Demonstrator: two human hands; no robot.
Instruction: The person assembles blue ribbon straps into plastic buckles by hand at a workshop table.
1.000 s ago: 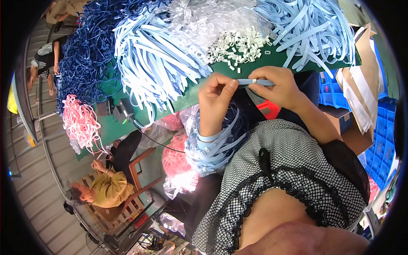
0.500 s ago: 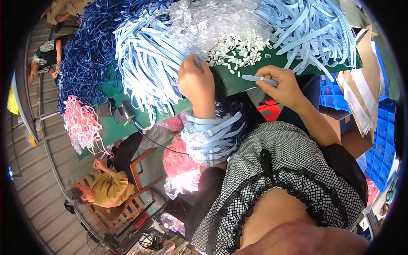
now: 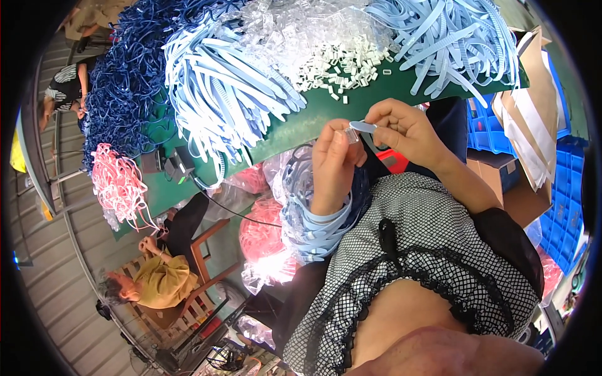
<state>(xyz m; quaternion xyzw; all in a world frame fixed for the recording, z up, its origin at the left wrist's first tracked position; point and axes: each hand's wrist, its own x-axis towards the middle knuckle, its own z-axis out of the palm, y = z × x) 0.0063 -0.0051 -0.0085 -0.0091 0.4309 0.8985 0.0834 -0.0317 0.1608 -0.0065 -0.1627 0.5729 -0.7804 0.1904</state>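
Observation:
My left hand point(image 3: 333, 164) holds a small clear plastic piece point(image 3: 351, 135) at its fingertips, just off the near edge of the green table point(image 3: 301, 128). My right hand point(image 3: 401, 128) pinches the end of a light blue strap point(image 3: 362, 126) and brings it against that piece. A bundle of light blue straps point(image 3: 320, 229) is looped around my left wrist. On the table lie a heap of light blue straps point(image 3: 219, 94), clear plastic pieces point(image 3: 295, 37) and small white clips point(image 3: 342, 66).
Dark blue straps point(image 3: 119, 81) and pink straps point(image 3: 119, 182) lie at the table's left. More light blue straps point(image 3: 451, 37) lie at the right. A seated person in yellow point(image 3: 157, 282) works to the lower left; another person point(image 3: 69, 91) sits farther off. Blue crates point(image 3: 564, 188) and cardboard boxes point(image 3: 508, 182) stand right.
My left hand came back from the pile of clear pieces on the table, now carrying one, and met my right hand, which kept hold of the strap end.

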